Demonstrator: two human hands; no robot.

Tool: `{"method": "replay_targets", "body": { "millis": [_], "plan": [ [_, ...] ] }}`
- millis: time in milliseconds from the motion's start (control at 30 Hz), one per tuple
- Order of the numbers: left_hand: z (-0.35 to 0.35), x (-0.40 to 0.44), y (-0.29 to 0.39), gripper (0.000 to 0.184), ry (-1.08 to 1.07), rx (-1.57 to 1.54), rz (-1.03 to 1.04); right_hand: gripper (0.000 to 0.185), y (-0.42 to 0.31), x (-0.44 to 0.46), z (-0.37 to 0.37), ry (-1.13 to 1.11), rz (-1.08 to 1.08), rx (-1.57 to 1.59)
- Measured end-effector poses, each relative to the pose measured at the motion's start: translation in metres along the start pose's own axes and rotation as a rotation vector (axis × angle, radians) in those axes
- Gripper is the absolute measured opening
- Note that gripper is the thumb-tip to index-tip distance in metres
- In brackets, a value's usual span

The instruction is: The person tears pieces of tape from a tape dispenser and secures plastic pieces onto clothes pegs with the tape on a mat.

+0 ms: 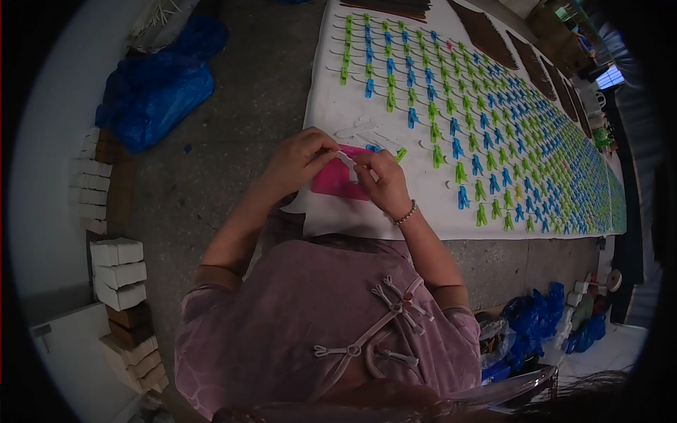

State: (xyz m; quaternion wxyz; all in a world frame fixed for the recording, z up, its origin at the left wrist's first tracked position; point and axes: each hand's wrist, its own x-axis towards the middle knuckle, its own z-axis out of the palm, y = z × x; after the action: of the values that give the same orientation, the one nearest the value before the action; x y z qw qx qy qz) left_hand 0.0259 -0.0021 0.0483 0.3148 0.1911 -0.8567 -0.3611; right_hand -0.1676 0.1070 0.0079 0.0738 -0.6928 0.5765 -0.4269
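Over a pink sheet [330, 183] at the near edge of the white surface [416, 213], the left hand [302, 158] and right hand [384, 182] meet with fingertips pinched on a thin pale strip [344, 152], too small to make out fully. Just beyond them lie a blue clip [374, 148], a green clip [401, 154] and some loose white strips [358, 130], while rows of green and blue clips [457, 147] spread away to the right.

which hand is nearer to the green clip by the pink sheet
Right. The right hand is close beside the green clip, which lies just beyond it; the left hand is farther off, at the left side of the pink sheet.
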Motion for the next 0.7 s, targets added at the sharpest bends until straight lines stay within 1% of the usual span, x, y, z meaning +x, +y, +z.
{"method": "replay_targets", "body": {
  "millis": [100,167,200,267,367,500,600,667,700],
  "plan": [
    [0.002,-0.003,-0.004,0.009,0.015,-0.057,-0.041,0.016,0.0,-0.001,0.001,0.019,-0.016,0.017],
    [0.007,-0.006,-0.012,0.01,-0.012,-0.107,-0.147,0.018,0.001,-0.004,-0.002,0.064,-0.049,-0.03],
    [0.01,-0.006,-0.016,0.01,-0.01,-0.106,-0.148,0.018,0.002,-0.007,-0.003,0.062,-0.051,-0.028],
    [0.019,-0.006,-0.024,0.012,-0.03,-0.037,-0.01,0.019,0.008,-0.014,-0.005,0.059,-0.004,-0.083],
    [0.029,-0.006,-0.027,0.013,-0.006,0.046,0.038,0.019,0.007,-0.017,-0.011,0.069,0.007,-0.09],
    [0.036,-0.002,-0.027,0.013,0.001,0.061,0.057,0.017,0.009,-0.019,-0.016,0.064,-0.003,-0.154],
    [0.037,0.002,-0.026,0.012,0.004,0.079,0.079,0.02,0.006,-0.017,-0.018,0.078,-0.001,-0.159],
    [0.04,0.004,-0.029,0.013,-0.076,0.073,0.095,0.021,0.002,-0.011,-0.024,0.118,0.013,-0.163],
    [0.042,0.005,-0.029,0.013,-0.077,0.075,0.096,0.021,-0.001,-0.008,-0.027,0.121,0.013,-0.161]
  ]
}}
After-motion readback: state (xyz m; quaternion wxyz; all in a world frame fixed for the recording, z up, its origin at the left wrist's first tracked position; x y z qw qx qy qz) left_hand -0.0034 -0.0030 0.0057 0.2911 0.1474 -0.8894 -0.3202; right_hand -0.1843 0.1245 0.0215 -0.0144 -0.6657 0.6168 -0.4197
